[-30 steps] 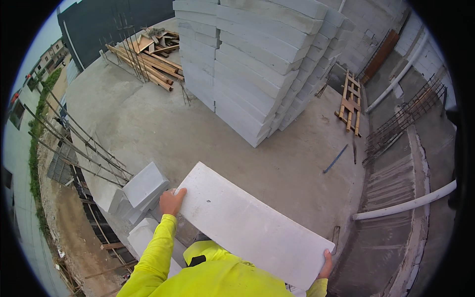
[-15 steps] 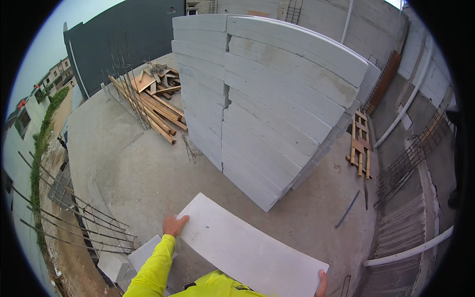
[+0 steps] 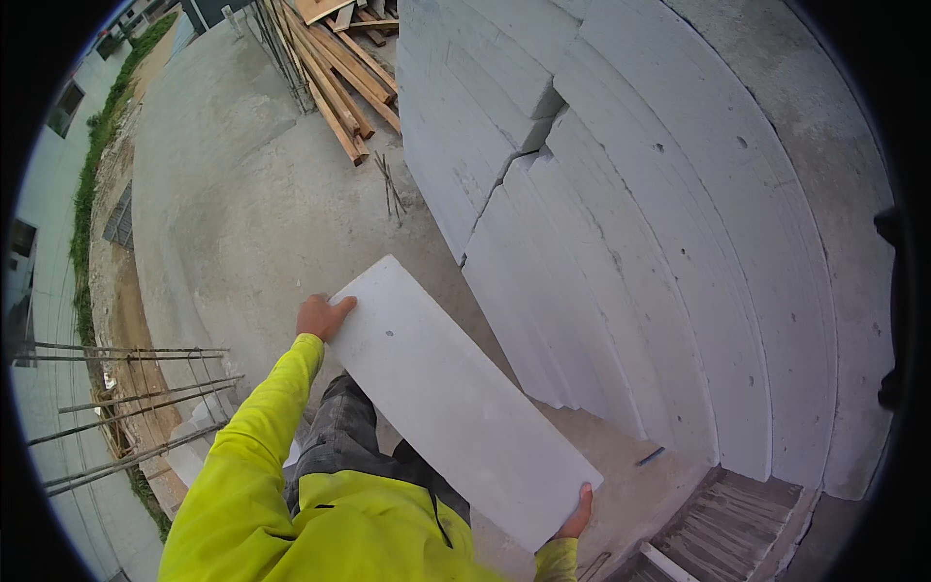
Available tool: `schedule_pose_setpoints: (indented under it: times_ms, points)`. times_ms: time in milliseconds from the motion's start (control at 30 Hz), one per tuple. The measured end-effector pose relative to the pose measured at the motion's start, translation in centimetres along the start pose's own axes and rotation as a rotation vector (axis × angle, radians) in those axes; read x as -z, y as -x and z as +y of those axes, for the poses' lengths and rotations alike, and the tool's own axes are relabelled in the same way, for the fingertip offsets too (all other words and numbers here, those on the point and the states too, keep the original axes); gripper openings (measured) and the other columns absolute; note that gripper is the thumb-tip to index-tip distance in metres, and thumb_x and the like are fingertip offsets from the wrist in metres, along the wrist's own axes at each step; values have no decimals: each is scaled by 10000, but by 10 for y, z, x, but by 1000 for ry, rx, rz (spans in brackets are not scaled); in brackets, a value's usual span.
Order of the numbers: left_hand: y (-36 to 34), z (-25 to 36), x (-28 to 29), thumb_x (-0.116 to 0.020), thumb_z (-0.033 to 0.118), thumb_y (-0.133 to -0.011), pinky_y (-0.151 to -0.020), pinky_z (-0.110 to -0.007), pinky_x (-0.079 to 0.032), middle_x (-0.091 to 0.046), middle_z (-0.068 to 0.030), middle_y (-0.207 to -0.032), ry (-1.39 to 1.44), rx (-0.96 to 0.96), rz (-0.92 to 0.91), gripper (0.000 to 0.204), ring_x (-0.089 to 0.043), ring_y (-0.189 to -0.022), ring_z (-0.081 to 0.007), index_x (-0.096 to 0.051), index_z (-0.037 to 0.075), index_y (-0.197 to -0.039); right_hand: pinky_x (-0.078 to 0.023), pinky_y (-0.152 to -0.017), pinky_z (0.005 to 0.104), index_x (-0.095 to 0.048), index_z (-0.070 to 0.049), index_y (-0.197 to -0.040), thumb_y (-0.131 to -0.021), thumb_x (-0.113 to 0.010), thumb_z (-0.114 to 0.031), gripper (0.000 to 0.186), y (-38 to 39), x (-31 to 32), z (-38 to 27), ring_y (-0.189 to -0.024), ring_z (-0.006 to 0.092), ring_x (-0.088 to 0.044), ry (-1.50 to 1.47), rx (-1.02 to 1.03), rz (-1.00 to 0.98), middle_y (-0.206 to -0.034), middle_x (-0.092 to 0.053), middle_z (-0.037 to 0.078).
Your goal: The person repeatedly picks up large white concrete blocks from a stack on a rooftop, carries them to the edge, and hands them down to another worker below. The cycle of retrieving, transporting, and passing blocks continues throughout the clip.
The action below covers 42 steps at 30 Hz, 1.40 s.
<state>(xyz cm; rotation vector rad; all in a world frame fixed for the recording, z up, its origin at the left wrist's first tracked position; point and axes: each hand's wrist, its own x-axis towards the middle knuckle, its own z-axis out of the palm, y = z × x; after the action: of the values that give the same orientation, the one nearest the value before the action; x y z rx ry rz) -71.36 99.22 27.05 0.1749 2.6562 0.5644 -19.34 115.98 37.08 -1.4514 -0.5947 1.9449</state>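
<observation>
I carry a long white aerated-concrete block flat in front of me, slanted from upper left to lower right. My left hand grips its far left end, fingers curled over the edge. At the block's lower right corner my right hand clasps it from below; only the fingers show. My yellow sleeves and dark trousers are under the block. A tall stack of the same white blocks stands close ahead on the right.
I stand on a grey concrete slab. A pile of timber boards lies at the far side. Steel rebar rods stick out at the slab's left edge, beyond which the ground drops away. A wooden pallet lies at lower right.
I have walked toward the block stack with the block; the stack now fills the right of the view. The loose blocks at lower left have dropped out of sight. Both hands keep their grip.
</observation>
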Motion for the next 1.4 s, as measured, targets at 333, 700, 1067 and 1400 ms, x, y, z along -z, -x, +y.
schedule_pose_setpoints:
  times_ms: [333,700,1067,1400]
  points:
    - [-256,8,-219,-699,471,-730,-788,-411,-549,-706,-275,-863,32,-39,-215,612,-719,-825,-355,-716,-82,-993,-419,-1011,458,-436,-30,-1404,-938,-475,-555,703,-218,-47,175,-1221,340,-500,33,-68,321,-1368,-501,166]
    - [-487,-25,-385,-721,476,-723,-740,-379,-549,-728,-202,-822,27,-118,-182,542,-720,-744,-294,-756,-25,-927,-396,-1026,442,-457,-71,-1400,-913,-516,-565,697,-477,-81,384,-1238,310,-487,-10,-117,450,-1378,-505,111]
    - [-575,-15,-478,-744,445,-683,-733,-349,-578,-725,-177,-778,115,-294,27,512,-717,-716,-304,-758,-16,-905,-365,-1077,446,-450,-74,-1420,-876,-646,-541,744,-624,-94,446,-1277,307,-463,69,-127,439,-1416,-492,89]
    - [-449,-14,-457,-740,308,-819,-1118,-476,-355,-353,-300,-1485,56,-277,49,786,-382,-1353,-457,-373,40,-1460,-282,-1155,393,-150,32,-1540,-952,-596,-450,882,-573,-91,408,-1409,322,-360,660,-238,402,-1557,-295,217]
